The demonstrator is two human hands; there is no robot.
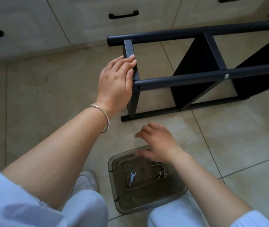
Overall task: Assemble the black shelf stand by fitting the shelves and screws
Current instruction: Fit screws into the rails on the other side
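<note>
The black shelf stand (pixel 196 63) lies on its side on the tiled floor, its round tubes running left to right. My left hand (pixel 117 79) rests flat against the end shelf panel (pixel 131 59) at the stand's left end, fingers straight along its edge. An empty screw hole (pixel 138 87) shows in the near tube beside that panel, and a silver screw head (pixel 226 76) sits farther right. My right hand (pixel 156 143) hovers, blurred, over the far rim of a clear plastic tray (pixel 114 182), fingers loosely spread and holding nothing. Inside lie a small wrench (pixel 132 178) and several screws (pixel 160 171).
Pale cabinet doors with black handles (pixel 123 14) run along the back, close behind the stand. My knees in light trousers flank the tray, and a white shoe (pixel 86 181) sits left of it. Beige floor tiles extend to the left and right.
</note>
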